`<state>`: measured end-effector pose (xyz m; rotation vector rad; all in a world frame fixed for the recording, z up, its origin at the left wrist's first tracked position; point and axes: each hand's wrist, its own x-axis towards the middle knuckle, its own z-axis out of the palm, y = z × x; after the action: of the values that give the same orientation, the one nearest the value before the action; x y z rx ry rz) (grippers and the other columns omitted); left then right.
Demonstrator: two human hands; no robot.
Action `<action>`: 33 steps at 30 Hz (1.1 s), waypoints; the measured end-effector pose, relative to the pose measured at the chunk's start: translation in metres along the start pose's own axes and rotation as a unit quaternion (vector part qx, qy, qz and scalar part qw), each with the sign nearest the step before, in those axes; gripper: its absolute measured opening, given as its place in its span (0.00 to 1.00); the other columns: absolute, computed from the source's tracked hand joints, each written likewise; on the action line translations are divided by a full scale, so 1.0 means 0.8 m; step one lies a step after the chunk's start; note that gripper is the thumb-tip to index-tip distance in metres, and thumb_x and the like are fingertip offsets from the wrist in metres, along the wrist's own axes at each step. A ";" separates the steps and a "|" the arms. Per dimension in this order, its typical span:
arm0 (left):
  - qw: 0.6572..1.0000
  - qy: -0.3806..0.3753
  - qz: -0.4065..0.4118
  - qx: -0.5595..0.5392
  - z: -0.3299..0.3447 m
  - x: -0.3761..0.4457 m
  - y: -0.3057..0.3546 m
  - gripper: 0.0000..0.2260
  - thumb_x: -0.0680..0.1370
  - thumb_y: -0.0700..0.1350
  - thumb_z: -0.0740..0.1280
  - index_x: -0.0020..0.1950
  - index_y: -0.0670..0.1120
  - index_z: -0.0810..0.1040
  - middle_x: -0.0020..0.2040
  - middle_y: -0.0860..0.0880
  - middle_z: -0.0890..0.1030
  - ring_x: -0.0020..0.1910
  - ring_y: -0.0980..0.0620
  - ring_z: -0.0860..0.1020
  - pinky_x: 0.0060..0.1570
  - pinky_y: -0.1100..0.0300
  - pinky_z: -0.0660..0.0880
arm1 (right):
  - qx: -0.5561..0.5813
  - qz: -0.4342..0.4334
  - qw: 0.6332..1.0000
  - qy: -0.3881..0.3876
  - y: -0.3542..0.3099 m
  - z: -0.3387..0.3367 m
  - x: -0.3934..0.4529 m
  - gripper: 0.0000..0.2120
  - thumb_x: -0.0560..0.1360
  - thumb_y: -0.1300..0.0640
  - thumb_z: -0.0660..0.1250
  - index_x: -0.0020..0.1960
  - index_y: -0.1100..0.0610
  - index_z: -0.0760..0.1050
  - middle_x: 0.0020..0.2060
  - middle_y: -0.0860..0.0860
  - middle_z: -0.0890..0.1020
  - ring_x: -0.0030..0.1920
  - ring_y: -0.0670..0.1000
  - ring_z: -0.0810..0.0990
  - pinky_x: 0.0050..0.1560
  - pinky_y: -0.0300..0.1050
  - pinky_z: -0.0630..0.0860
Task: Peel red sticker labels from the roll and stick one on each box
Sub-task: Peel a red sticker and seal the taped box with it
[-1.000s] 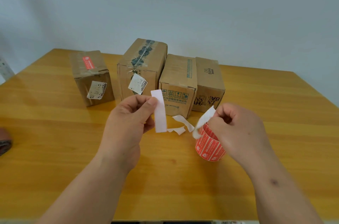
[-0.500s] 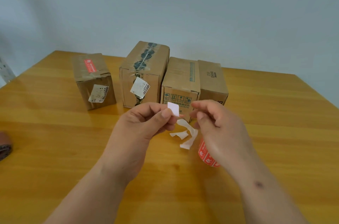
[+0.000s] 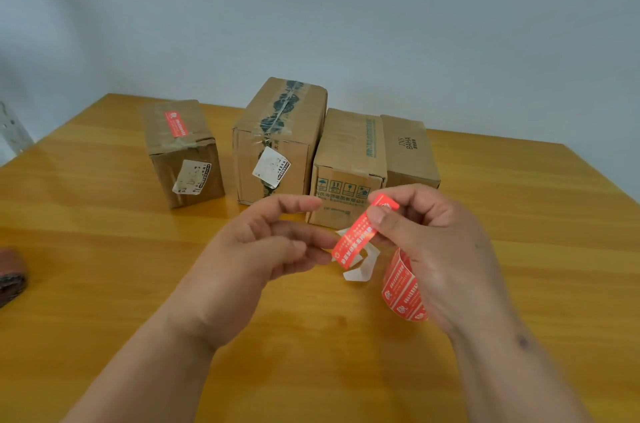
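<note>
On table (image 3: 104, 284): four boxes (image 3: 280, 142), one roll (image 3: 401, 287), one peeled sticker (image 3: 360, 235)

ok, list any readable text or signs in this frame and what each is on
"BAHA": top of the rightmost box, smaller print beside it blurred.
Handling pictograms (umbrella, arrows, glass): front of the third box; the line below and the green side print are unreadable.
White print on the red sticker pinched by the right hand: too small.
Roll, left box's sticker, white shipping labels: blurred.

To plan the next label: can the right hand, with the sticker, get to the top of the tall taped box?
Probably yes: the right hand pinches the red sticker, and nothing stands above the tall taped box.
</note>
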<state>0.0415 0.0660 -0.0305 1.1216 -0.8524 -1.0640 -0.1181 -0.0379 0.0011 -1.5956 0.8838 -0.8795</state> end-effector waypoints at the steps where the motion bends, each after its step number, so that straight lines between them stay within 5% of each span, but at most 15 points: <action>1: 1.000 0.013 -0.010 -0.010 0.001 0.000 0.000 0.15 0.72 0.43 0.65 0.58 0.49 0.80 0.49 0.40 0.85 0.48 0.44 0.83 0.52 0.48 0.76 | -0.010 -0.013 1.000 0.011 -0.001 0.002 -0.001 0.05 0.72 0.59 0.72 0.44 0.49 0.82 0.35 0.49 0.83 0.36 0.44 0.83 0.39 0.45 0.80; 4: 0.998 0.025 -0.032 0.041 0.013 0.000 0.000 0.10 0.70 0.52 0.75 0.48 0.50 0.84 0.42 0.47 0.85 0.41 0.51 0.82 0.46 0.54 0.79 | -0.035 -0.050 0.998 -0.009 -0.007 0.009 -0.004 0.07 0.73 0.61 0.71 0.45 0.49 0.81 0.34 0.47 0.84 0.35 0.40 0.82 0.33 0.31 0.75; 9: 0.996 0.051 -0.036 0.060 0.012 0.003 0.001 0.03 0.71 0.42 0.72 0.39 0.48 0.85 0.33 0.48 0.82 0.34 0.52 0.78 0.40 0.58 0.77 | -0.120 -0.075 0.990 -0.012 -0.005 0.012 -0.005 0.08 0.74 0.54 0.69 0.46 0.39 0.79 0.39 0.37 0.84 0.41 0.37 0.82 0.41 0.29 0.75; 13: 0.994 0.054 -0.014 0.094 0.005 0.001 0.008 0.05 0.74 0.38 0.71 0.40 0.45 0.85 0.32 0.46 0.81 0.33 0.50 0.77 0.36 0.63 0.76 | -0.153 -0.086 0.984 0.031 -0.005 0.010 -0.003 0.20 0.73 0.52 0.70 0.60 0.35 0.71 0.42 0.34 0.82 0.43 0.34 0.79 0.38 0.25 0.72; 17: 0.991 0.062 -0.001 0.118 -0.001 -0.001 0.012 0.05 0.74 0.40 0.71 0.40 0.48 0.85 0.32 0.46 0.81 0.33 0.50 0.76 0.37 0.59 0.74 | -0.092 -0.073 0.993 -0.012 -0.014 0.007 0.001 0.06 0.71 0.58 0.73 0.45 0.48 0.83 0.34 0.42 0.83 0.34 0.38 0.79 0.30 0.29 0.72; 20: 0.988 0.062 -0.011 0.140 -0.004 -0.001 0.017 0.04 0.73 0.42 0.72 0.43 0.50 0.86 0.33 0.49 0.82 0.33 0.52 0.77 0.38 0.60 0.74 | -0.112 -0.102 0.988 -0.022 -0.016 0.011 0.003 0.06 0.71 0.58 0.72 0.39 0.48 0.82 0.33 0.44 0.82 0.33 0.40 0.77 0.33 0.29 0.72; 22: 0.987 0.077 -0.026 0.142 -0.008 0.001 0.021 0.12 0.72 0.45 0.71 0.54 0.55 0.84 0.35 0.49 0.84 0.34 0.52 0.78 0.42 0.58 0.76 | -0.106 -0.107 0.989 0.002 -0.015 0.015 0.006 0.07 0.72 0.58 0.72 0.38 0.47 0.82 0.33 0.44 0.82 0.33 0.41 0.78 0.33 0.30 0.72; 25: 0.975 0.136 -0.037 0.169 -0.017 0.011 0.024 0.25 0.77 0.46 0.68 0.73 0.57 0.66 0.39 0.48 0.86 0.34 0.51 0.81 0.45 0.54 0.79 | -0.106 -0.131 0.985 0.042 -0.013 0.026 0.008 0.07 0.72 0.57 0.71 0.38 0.46 0.81 0.33 0.43 0.82 0.34 0.42 0.78 0.35 0.30 0.72; 29: 0.930 0.244 0.012 0.275 -0.031 0.025 0.030 0.20 0.80 0.48 0.65 0.72 0.58 0.68 0.34 0.52 0.84 0.31 0.56 0.80 0.41 0.54 0.78 | -0.025 -0.130 0.985 0.107 -0.017 0.031 0.022 0.08 0.73 0.55 0.70 0.37 0.44 0.81 0.32 0.45 0.81 0.33 0.44 0.78 0.35 0.36 0.74; 33: 0.900 0.300 0.068 0.309 -0.039 0.050 0.042 0.16 0.78 0.49 0.66 0.66 0.55 0.72 0.43 0.56 0.78 0.47 0.55 0.77 0.42 0.59 0.71 | 0.038 -0.099 0.991 0.081 -0.029 0.042 0.052 0.08 0.74 0.52 0.69 0.39 0.41 0.81 0.33 0.39 0.79 0.38 0.42 0.76 0.45 0.44 0.72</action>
<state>0.0897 0.0396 -0.0048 1.7709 -0.7590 -0.2678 -0.0671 -0.0566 0.0221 -1.5806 0.8035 -1.1819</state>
